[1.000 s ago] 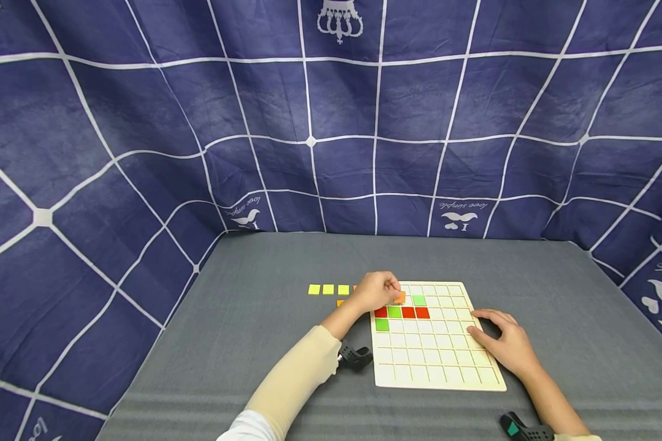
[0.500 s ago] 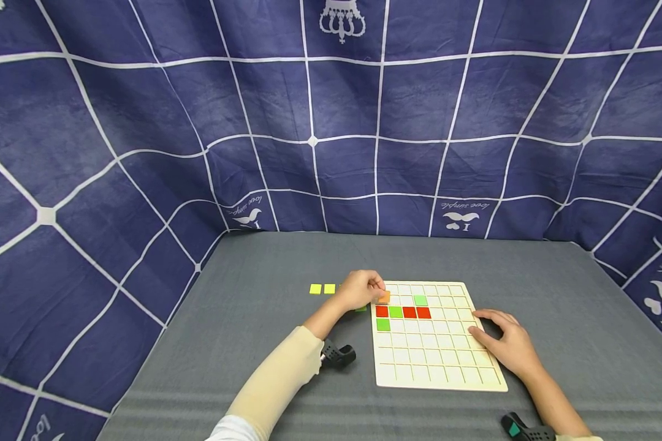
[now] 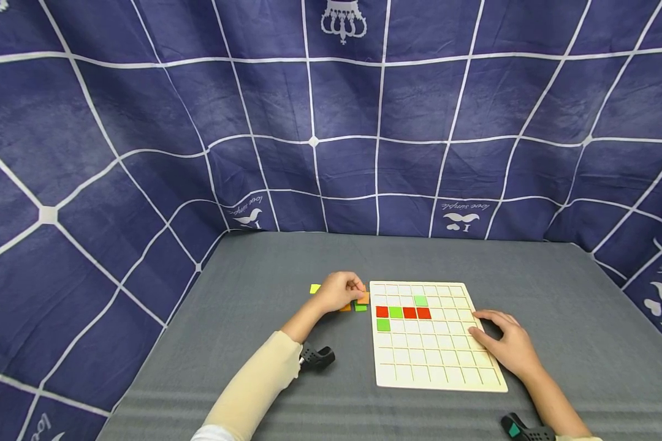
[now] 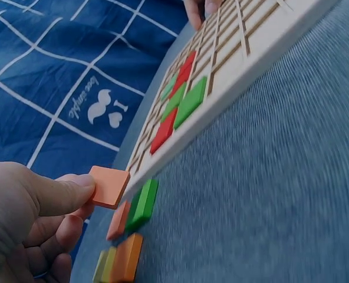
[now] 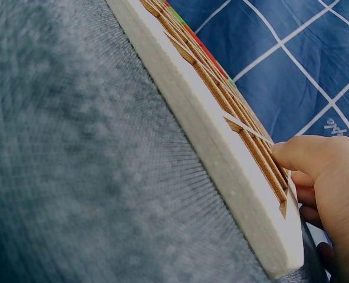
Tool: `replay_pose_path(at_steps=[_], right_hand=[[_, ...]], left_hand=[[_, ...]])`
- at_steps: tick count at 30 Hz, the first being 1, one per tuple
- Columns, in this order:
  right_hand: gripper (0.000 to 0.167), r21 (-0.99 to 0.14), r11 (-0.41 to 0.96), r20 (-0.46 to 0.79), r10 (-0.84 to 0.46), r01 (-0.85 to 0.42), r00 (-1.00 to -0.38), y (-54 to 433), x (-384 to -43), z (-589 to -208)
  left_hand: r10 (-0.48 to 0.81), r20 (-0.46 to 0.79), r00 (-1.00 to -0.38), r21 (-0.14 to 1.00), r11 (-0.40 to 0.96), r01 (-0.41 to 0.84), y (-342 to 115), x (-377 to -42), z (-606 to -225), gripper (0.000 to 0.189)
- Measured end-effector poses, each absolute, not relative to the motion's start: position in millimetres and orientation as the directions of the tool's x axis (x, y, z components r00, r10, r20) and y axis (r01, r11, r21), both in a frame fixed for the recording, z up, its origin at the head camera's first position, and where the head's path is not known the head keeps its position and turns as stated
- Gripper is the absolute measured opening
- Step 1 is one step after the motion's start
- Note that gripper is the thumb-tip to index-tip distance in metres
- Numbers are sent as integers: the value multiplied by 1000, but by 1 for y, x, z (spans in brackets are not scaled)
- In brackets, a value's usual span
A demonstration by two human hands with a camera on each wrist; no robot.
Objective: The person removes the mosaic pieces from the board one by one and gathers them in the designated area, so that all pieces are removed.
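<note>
My left hand pinches a small square orange tile between thumb and fingers, just off the board's left edge. Beneath and beside it, loose green tiles, a salmon tile and an orange tile lie on the cloth. The pale grid board bears red tiles, green tiles and one light green tile toward its upper left. My right hand rests at the board's right edge, thumb on top and the other fingers along the side.
A yellow tile shows beyond my left hand, which partly hides the loose tiles. Grey cloth covers the tabletop. A blue curtain with white lines hangs behind and at the sides.
My left hand has drawn leftward from over the board, carrying the orange tile past the left edge to the loose tiles. My right hand has stayed at the board's right edge.
</note>
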State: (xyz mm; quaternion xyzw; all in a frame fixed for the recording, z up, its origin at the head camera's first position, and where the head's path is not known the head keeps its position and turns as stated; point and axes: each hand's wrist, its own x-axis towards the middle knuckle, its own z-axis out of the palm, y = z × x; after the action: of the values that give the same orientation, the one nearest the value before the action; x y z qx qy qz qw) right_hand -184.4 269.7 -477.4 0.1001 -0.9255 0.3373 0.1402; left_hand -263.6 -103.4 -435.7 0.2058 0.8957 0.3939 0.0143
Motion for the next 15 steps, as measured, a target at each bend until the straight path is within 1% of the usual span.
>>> replay_pose_path(at_steps=[7,15], right_hand=[[37,-597,753,325,-91,-279,-941,270,-185,-478],[37,-594,754,327,-94,-282,-940,270,-185,-479]], left_hand=[[376,167,-911,709,596,376,-116,-264,-439,8],[356,168,-919,707,607,364,-123,-262,-442,8]])
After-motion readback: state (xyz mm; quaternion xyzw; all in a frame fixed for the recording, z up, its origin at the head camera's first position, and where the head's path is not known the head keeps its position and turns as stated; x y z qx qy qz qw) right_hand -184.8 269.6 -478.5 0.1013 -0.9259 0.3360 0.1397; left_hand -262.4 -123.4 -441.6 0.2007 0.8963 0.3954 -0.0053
